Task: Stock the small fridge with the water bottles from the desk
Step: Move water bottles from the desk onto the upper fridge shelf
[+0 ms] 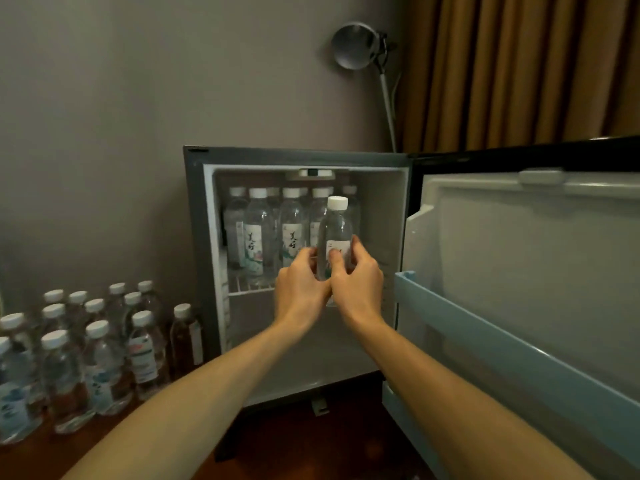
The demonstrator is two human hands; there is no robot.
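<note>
A clear water bottle (335, 230) with a white cap stands upright in front of the open small fridge (197, 216). My right hand (358, 275) grips its lower half, thumb across the label. My left hand (299, 284) curls around the bottle's left side, so both hands hold it at the mouth of the upper shelf (247, 287). Several bottles (258, 233) with printed labels stand in rows on that wire shelf behind it. Several more bottles (100, 362) stand grouped on the wooden desk (277, 445) to the left of the fridge.
The fridge door (519, 271) hangs open to the right, with a pale blue door rack (485, 327) beside my right forearm. The fridge's lower compartment (304, 341) shows below the shelf. A grey lamp (356, 46) and brown curtains (519, 64) stand behind.
</note>
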